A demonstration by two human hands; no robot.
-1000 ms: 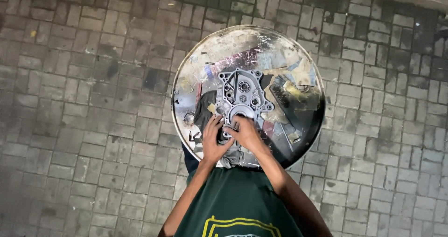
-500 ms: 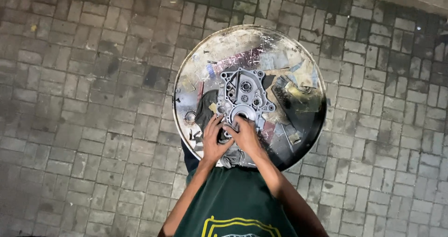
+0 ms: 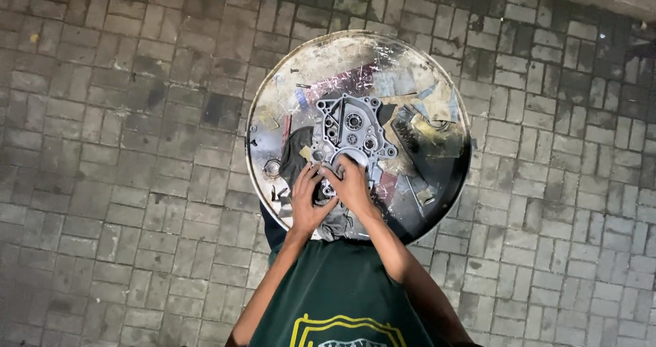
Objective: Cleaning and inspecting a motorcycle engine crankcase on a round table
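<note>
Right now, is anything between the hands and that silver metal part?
Nothing visible. The left hand and right hand rest directly on the near edge of the grey metal casing lying in the round tray.

The person wears a dark green T-shirt with short sleeves, so both forearms are bare down to the left hand (image 3: 309,200) and the right hand (image 3: 352,186). On the chest is a printed emblem outlined in yellow, with a pale band inside it (only its top edge shows at the near border). No gloves, rings or watch are visible on the hands.
</note>
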